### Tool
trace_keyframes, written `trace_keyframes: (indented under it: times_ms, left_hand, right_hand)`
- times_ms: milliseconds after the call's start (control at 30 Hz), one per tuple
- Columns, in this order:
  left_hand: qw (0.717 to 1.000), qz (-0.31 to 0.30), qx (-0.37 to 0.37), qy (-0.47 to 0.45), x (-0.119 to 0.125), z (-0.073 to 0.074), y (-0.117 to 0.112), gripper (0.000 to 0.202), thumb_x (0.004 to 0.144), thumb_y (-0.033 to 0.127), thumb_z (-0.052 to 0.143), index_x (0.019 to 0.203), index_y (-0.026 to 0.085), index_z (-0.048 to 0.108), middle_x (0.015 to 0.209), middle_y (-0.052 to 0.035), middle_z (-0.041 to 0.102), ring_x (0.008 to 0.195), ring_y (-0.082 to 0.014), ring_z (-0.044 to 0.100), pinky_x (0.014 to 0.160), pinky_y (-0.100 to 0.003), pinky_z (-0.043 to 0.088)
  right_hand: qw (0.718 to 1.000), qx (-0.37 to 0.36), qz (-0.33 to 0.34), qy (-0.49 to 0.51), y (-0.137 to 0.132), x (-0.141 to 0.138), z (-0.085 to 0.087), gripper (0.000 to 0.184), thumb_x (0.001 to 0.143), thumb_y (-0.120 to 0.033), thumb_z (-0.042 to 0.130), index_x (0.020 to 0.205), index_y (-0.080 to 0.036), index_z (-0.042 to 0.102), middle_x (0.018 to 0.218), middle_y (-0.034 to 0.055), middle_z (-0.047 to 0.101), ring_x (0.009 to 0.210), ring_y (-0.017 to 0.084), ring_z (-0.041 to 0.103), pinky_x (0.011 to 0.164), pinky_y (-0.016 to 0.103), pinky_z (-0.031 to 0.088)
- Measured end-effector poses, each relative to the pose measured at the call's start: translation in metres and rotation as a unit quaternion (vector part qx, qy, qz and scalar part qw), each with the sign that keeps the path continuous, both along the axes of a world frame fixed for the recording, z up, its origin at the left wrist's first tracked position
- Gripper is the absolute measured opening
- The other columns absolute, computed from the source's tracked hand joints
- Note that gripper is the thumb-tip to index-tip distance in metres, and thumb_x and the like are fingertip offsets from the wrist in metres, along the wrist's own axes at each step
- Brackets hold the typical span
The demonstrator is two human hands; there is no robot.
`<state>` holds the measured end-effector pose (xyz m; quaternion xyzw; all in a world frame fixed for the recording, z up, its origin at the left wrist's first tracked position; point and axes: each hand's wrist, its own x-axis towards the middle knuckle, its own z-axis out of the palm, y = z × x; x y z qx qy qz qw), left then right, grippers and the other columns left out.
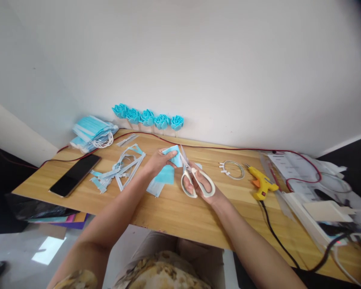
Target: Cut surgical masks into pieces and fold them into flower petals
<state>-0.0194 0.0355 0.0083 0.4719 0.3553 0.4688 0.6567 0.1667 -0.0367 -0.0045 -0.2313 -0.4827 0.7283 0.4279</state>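
My left hand (160, 161) pinches a small folded piece of blue mask fabric (177, 159) above the middle of the table. In my right hand (200, 182) is a pair of scissors (205, 184) with cream handles, fingers through the loops. Its blades point up and away, parted slightly, right beside the fabric's right edge. Beneath my hands lie more flat pieces of blue fabric (165, 176). Cut mask strips (120, 168) form a loose heap left of my left hand.
Several blue fabric flowers (147, 117) on sticks lean against the wall. A stack of masks (92, 130) and a phone (75, 175) lie left. To the right are a wire coil (235, 170), a yellow glue gun (262, 182) and a power strip (307, 218). Cables cross the table (174, 212).
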Motion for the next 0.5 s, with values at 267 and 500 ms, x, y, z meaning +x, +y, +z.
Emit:
trace_keyframes:
  times_ms: [267,500]
  left_hand:
    - [1.000,0.019,-0.014,-0.017,0.0021,0.0029,-0.0014,0.046,0.055,0.049,0.085,0.072,0.010,0.067,0.064,-0.0023,0.064,0.059,-0.0141,0.058,0.055,-0.029,0.052]
    - [1.000,0.005,0.000,-0.001,0.0013,0.0002,-0.0015,0.044,0.059,0.049,0.083,0.076,0.011,0.068,0.066,-0.0025,0.065,0.061,-0.0145,0.059,0.058,-0.029,0.052]
  right_hand:
    - [1.000,0.014,0.014,-0.012,0.0007,-0.0007,0.0011,0.063,0.088,-0.059,0.055,0.137,-0.022,0.041,0.063,-0.0034,0.052,0.046,0.011,0.040,0.041,0.022,0.032]
    - [1.000,0.011,0.005,-0.018,0.0001,-0.0008,0.0012,0.062,0.087,-0.061,0.056,0.134,-0.022,0.044,0.062,-0.0039,0.051,0.046,0.010,0.040,0.042,0.022,0.033]
